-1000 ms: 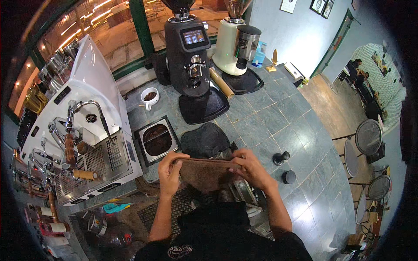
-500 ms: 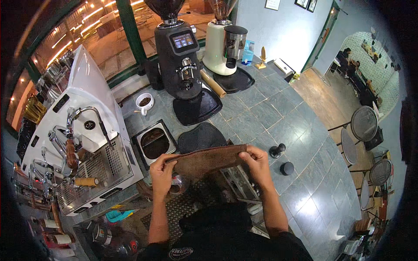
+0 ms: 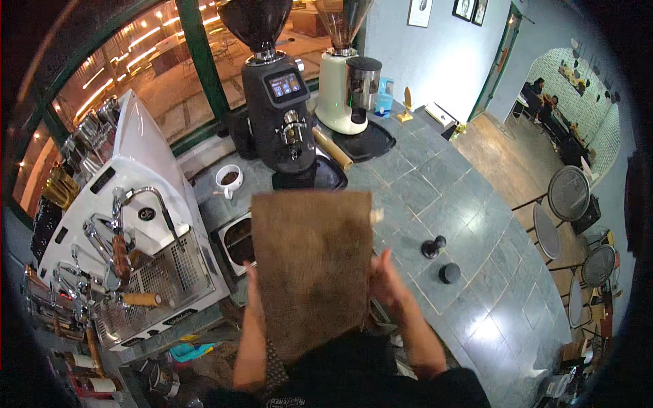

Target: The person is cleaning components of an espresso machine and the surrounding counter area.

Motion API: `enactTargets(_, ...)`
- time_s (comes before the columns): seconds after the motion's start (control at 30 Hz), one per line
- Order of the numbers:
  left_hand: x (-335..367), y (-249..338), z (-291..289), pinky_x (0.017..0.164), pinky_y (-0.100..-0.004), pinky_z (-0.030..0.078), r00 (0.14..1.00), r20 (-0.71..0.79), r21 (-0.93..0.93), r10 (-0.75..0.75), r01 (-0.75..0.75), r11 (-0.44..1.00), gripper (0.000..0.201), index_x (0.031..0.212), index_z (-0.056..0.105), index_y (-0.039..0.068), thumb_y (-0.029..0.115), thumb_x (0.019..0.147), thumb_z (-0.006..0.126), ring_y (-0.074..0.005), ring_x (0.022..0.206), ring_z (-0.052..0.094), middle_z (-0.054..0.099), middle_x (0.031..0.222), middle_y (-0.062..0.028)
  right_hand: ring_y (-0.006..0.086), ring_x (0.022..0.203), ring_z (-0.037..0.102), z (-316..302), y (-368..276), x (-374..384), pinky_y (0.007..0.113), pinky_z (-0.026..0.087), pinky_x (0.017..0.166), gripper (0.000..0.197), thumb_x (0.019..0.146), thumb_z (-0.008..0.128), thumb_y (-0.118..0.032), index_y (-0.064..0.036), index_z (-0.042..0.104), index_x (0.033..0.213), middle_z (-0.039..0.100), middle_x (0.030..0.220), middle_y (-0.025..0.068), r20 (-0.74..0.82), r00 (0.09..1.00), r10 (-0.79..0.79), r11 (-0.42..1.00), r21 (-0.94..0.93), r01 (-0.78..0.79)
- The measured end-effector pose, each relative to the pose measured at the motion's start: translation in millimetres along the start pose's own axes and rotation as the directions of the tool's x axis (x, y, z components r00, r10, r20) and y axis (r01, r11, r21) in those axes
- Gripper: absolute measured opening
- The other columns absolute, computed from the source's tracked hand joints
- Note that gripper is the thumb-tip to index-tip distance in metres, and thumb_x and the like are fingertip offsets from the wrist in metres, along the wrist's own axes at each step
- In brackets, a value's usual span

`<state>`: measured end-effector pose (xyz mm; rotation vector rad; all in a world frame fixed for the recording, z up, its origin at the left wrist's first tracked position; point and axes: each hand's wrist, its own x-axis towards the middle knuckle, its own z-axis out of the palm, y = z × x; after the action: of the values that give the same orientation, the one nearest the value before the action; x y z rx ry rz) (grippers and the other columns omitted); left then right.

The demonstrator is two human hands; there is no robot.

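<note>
A brown cloth (image 3: pixel 311 265) is spread nearly flat in front of my body, its top edge above both hands. My left hand (image 3: pixel 252 289) is at the cloth's left edge, with the thumb pointing up and the fingers hidden. At the right edge is my right hand (image 3: pixel 386 280), thumb raised, its fingers blurred and partly behind the cloth. Whether either hand grips the fabric cannot be made out. The cloth covers part of a knock-box-like bin (image 3: pixel 238 243) of dark coffee grounds.
A white espresso machine (image 3: pixel 160 204) stands left. Behind are a black grinder (image 3: pixel 275 112), a pale grinder (image 3: pixel 335 95) and a white cup (image 3: pixel 230 179) of beans. A black tamper (image 3: pixel 431 247) and a round black tool (image 3: pixel 449 273) sit on the tiled counter (image 3: pixel 490 245).
The cloth was stretched by its upper corners between pinching fingers. Now it is spread tall, its top edge higher, and both hands are lower along its sides, thumbs up.
</note>
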<state>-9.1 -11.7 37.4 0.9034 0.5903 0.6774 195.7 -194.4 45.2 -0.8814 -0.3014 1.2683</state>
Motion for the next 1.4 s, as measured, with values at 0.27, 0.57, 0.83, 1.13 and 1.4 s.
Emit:
enactTargets(0.27, -49.9, -29.7, -40.2, 0.092, -0.035, 0.046, 0.941, -0.066, 0.259, -0.331, 0.337, 0.905, 0.041, 0.125, 0.057, 0.001, 0.025, 0.093, 0.066, -0.0198, 0.108, 0.058, 0.062, 0.116, -0.0083, 0.0226, 0.124, 0.05, -13.6, 29.8, -22.0, 0.035, 0.041, 0.103, 0.059, 0.09, 0.067, -0.012, 0.0006, 0.04, 0.141, 0.051, 0.136, 0.0115, -0.067, 0.987, 0.146, 0.976, -0.152, -0.154)
enactTargets(0.57, -35.9, -13.2, 7.7, 0.051, -0.0231, 0.028, 0.944, -0.203, 0.592, 0.261, -0.094, 0.8, 0.033, 0.119, 0.048, 0.004, 0.012, 0.092, 0.065, -0.0053, 0.06, 0.037, 0.05, 0.074, -0.0002, 0.0206, 0.117, 0.056, 14.1, -7.5, -20.7, 0.037, 0.045, 0.101, 0.057, 0.091, 0.061, -0.001, -0.007, 0.038, 0.143, 0.052, 0.135, 0.0119, -0.141, 0.961, -0.237, 0.79, -0.604, 0.106)
enactTargets(0.83, -26.6, 17.7, 29.7, 0.061, -0.027, 0.039, 0.914, 0.203, 0.677, 0.351, -0.39, 0.624, 0.041, 0.12, 0.059, 0.005, 0.005, 0.081, 0.074, -0.0125, 0.07, 0.046, 0.051, 0.087, -0.0034, 0.0198, 0.093, 0.062, 11.9, -48.2, -8.9, 0.033, 0.049, 0.083, 0.035, 0.083, 0.07, -0.001, -0.0067, 0.062, 0.116, 0.063, 0.105, 0.0061, 0.161, 0.871, -0.463, 0.482, -0.779, 0.401)
enactTargets(1.13, -22.9, 32.2, 49.7, 0.071, -0.0341, 0.046, 0.854, 0.328, 0.887, 0.404, -0.426, 0.181, 0.031, 0.109, 0.068, 0.004, 0.005, 0.079, 0.073, -0.027, 0.079, 0.056, 0.053, 0.088, -0.0127, 0.0256, 0.09, 0.062, 2.2, -66.4, -13.0, 0.035, 0.049, 0.078, 0.027, 0.073, 0.077, -0.003, -0.0055, 0.068, 0.098, 0.061, 0.098, 0.0101, 0.271, 0.811, -0.518, 0.025, -0.943, 0.331)
enactTargets(1.4, -24.1, 36.9, 51.3, 0.073, -0.0347, 0.046, 0.827, 0.344, 0.901, 0.445, -0.424, 0.091, 0.024, 0.101, 0.062, -0.001, 0.009, 0.081, 0.071, -0.0286, 0.079, 0.06, 0.057, 0.083, -0.0112, 0.0187, 0.092, 0.066, 0.8, -68.3, -13.1, 0.033, 0.051, 0.08, 0.021, 0.083, 0.074, -0.013, -0.0009, 0.065, 0.097, 0.068, 0.092, 0.0081, 0.094, 0.882, -0.463, 0.41, -0.859, 0.307)
